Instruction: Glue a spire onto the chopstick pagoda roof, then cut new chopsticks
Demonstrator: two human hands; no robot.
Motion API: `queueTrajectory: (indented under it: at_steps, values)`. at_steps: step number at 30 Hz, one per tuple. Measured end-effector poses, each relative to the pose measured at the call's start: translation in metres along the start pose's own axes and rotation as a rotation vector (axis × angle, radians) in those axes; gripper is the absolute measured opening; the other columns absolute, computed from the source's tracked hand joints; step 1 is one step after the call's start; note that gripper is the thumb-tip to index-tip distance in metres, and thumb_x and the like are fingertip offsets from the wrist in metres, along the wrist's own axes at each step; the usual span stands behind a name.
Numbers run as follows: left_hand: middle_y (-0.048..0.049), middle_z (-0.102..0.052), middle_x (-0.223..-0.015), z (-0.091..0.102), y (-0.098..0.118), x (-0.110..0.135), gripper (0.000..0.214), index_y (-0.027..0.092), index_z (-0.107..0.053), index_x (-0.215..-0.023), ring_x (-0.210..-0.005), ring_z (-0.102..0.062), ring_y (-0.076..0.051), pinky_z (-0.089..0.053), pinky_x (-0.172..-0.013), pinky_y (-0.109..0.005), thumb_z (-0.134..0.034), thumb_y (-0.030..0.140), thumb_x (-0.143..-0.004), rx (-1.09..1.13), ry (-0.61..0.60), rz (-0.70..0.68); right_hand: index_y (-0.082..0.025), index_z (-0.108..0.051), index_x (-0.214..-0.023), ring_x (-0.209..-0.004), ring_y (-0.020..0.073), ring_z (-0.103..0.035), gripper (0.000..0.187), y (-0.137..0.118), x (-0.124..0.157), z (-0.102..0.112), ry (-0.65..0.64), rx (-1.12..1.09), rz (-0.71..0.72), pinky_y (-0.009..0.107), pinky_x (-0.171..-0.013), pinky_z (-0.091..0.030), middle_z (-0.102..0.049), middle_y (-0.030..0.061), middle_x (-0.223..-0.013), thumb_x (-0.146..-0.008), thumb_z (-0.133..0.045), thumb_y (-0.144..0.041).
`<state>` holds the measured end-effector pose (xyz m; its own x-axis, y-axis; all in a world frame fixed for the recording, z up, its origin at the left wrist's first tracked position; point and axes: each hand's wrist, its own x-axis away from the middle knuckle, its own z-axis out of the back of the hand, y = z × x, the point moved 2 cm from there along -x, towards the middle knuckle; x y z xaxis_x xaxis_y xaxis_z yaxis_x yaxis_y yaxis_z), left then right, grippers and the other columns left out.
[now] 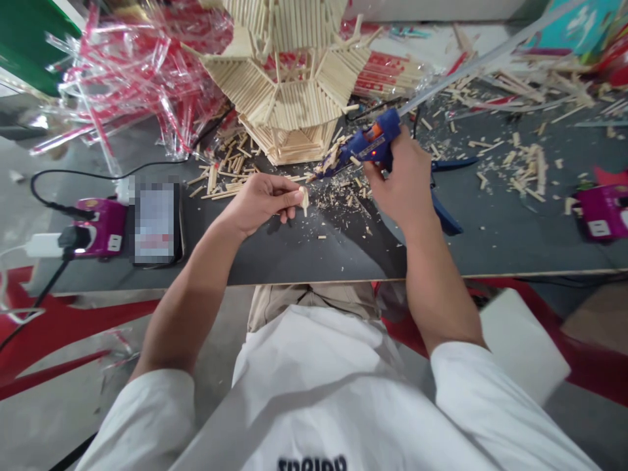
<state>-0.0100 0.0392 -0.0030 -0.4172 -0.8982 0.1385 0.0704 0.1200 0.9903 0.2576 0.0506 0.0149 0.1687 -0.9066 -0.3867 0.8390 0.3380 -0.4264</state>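
Observation:
My left hand [267, 201] pinches a small piece made of short wooden sticks [305, 199] between thumb and fingers, low over the dark table. Wrapped round the handle of a blue hot glue gun [375, 139], my right hand [402, 173] tilts it so the nozzle points left and down, close to the pinched piece. Bits of wood cling about the nozzle. A clear glue stick [441, 77] juts from the gun's back end. Just behind both hands stands a layered structure of wooden sticks [294, 98], its top cut off by the frame.
Loose sticks and offcuts [230, 167] litter the dark table [294, 261]. A blue-handled tool [444, 212] lies under my right wrist. Left are a phone [156, 222] and a purple power socket [101, 226] with cables; a second purple socket [603, 210] sits right. Red-and-clear wrappers [147, 78] pile at back left.

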Motion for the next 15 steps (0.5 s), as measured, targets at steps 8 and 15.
queueTrajectory:
  at_steps: [8, 15]
  values:
    - [-0.0061, -0.072, -0.077, 0.019, 0.011, 0.002, 0.037, 0.013, -0.078, -0.088, -0.054, -0.06, -0.006, -0.049, -0.046, -0.013, -0.09, 0.047, -0.079, 0.058, 0.198, -0.12, -0.024, -0.056, -0.125, -0.103, 0.0351, -0.067, 0.044, 0.04, -0.002, 0.009, 0.171, 0.068, -0.096, 0.051, -0.091, -0.053, -0.068, 0.0164, -0.108, -0.097, -0.056, -0.057]
    - [-0.0058, -0.076, -0.099, 0.017, 0.011, -0.001, 0.048, 0.019, -0.068, -0.1, -0.058, -0.064, -0.007, -0.048, -0.044, -0.015, -0.089, 0.055, -0.076, 0.115, 0.265, -0.138, -0.019, -0.063, -0.11, -0.113, 0.0379, -0.06, 0.052, 0.056, 0.003, 0.0, 0.207, 0.113, -0.147, 0.06, -0.098, -0.049, -0.062, 0.019, -0.116, -0.085, -0.07, -0.065]
